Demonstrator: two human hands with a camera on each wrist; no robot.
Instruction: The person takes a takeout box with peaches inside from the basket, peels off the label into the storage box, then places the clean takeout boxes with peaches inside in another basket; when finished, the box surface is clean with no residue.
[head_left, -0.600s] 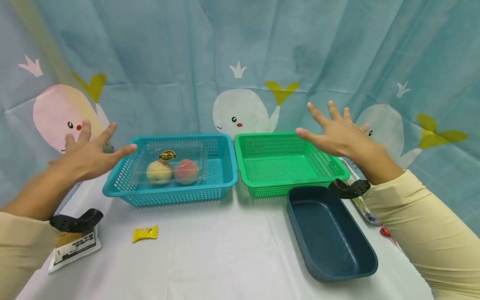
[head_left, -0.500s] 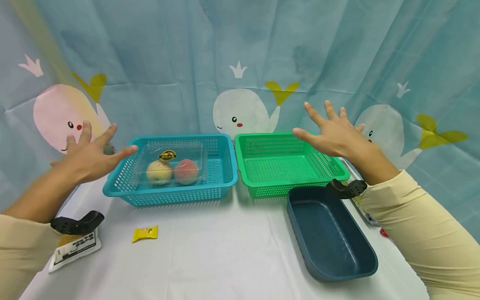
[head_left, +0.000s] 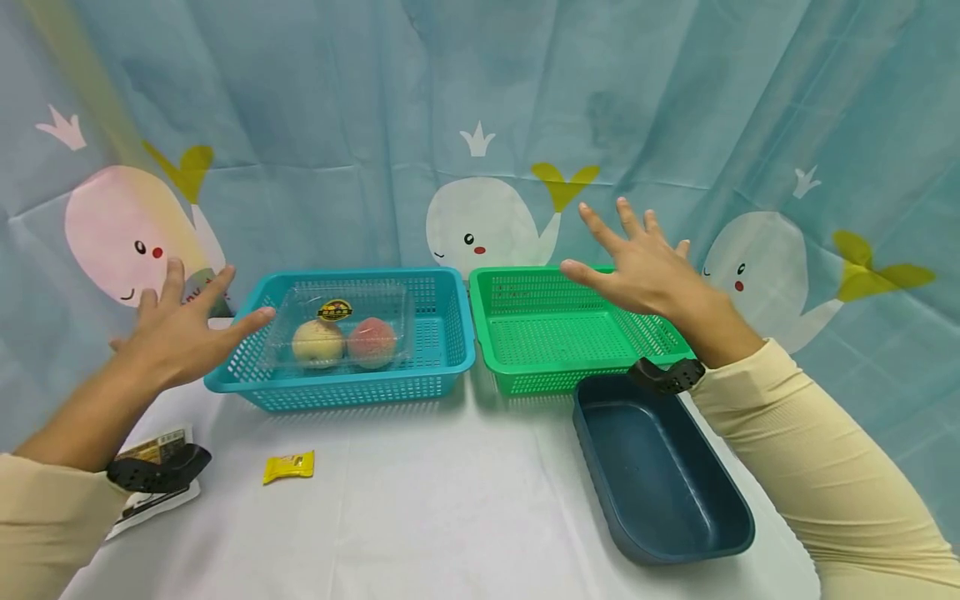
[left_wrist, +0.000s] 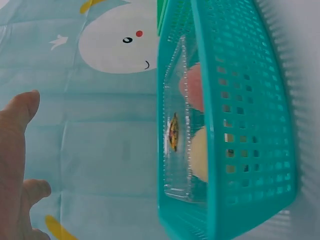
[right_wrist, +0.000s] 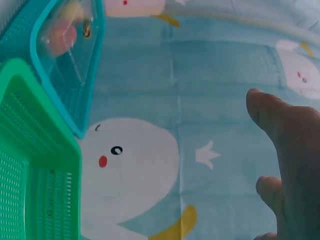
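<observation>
Teal basket (head_left: 435,337): stands on the white tablecloth (head_left: 420,517), its long side facing the person; a clear clamshell box (head_left: 341,329) lies inside it toward its left end, holding a yellow fruit (head_left: 318,342) and a pink fruit (head_left: 371,341) side by side.
Left hand (head_left: 176,329): fingers spread and straight, holding nothing; it hovers just off the teal basket's left rim, the index tip close to the rim but apart from it.
Right hand (head_left: 637,267): fingers spread and straight, holding nothing; it hangs in the air above the back right part of the green basket (head_left: 525,333).
Green basket: just right of the teal basket, a narrow gap between their near corners.
Surface: white cloth over a table; a dark blue tray (head_left: 660,475) lies right of and nearer than the teal basket, its far end just short of the green basket's front wall.
Small things: a yellow wrapped sweet (head_left: 288,467) lies in front of the teal basket's left half; a printed packet (head_left: 153,446) lies further left, partly under the left wrist strap.
Room: a blue curtain (head_left: 480,100) printed with whales hangs close behind the teal basket.
Change: the right hand has shifted left, from beyond the green basket's right rim to over it; the left hand has sunk a little and stays beside the teal basket; the packet shows more.
Open room: bare cloth lies in front of the teal basket, between sweet and tray; the table's left edge runs just left of the packet.
</observation>
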